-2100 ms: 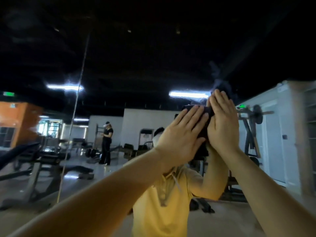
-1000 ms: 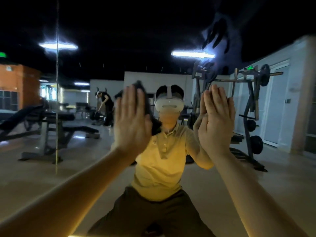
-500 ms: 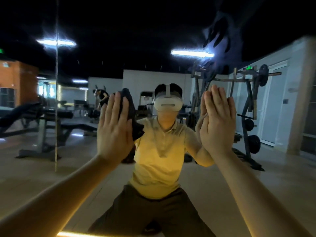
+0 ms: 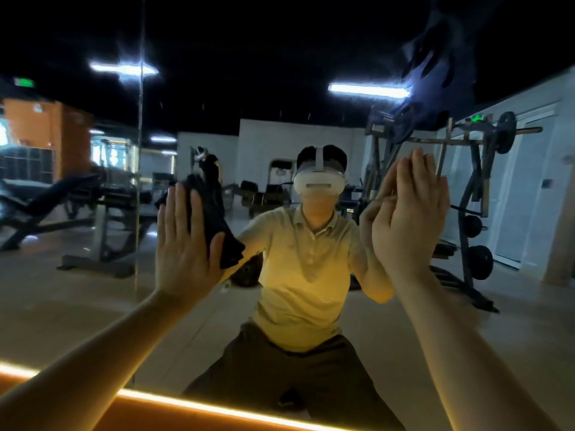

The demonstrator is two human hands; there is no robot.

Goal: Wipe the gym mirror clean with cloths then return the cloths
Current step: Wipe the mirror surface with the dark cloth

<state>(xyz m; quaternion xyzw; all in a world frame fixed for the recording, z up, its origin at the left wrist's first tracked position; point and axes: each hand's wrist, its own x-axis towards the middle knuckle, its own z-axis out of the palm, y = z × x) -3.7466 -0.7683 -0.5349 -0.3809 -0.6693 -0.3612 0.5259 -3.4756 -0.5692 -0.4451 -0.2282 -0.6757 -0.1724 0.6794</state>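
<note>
Cloth (image 4: 215,219) sits between left hand (image 4: 183,244) and mirror (image 4: 280,73); rightward, right hand (image 4: 410,219) apparently touches it.

A gym is showing: a large wall mirror (image 4: 77,306) is reflecting a dark metal barbell rack with round black weight plates (image 4: 505,132) and a black padded incline bench (image 4: 59,195).

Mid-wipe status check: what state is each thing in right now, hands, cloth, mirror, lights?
mirror: upright, smeared patch at upper right.
dark cloth: bunched, pinned to the mirror, sticking out on the thumb side.
left hand: flat, fingers straight, pressing the dark cloth.
right hand: flat, fingers straight, against the mirror; no cloth visible under it.
light strip: lit along the bottom edge.
</note>
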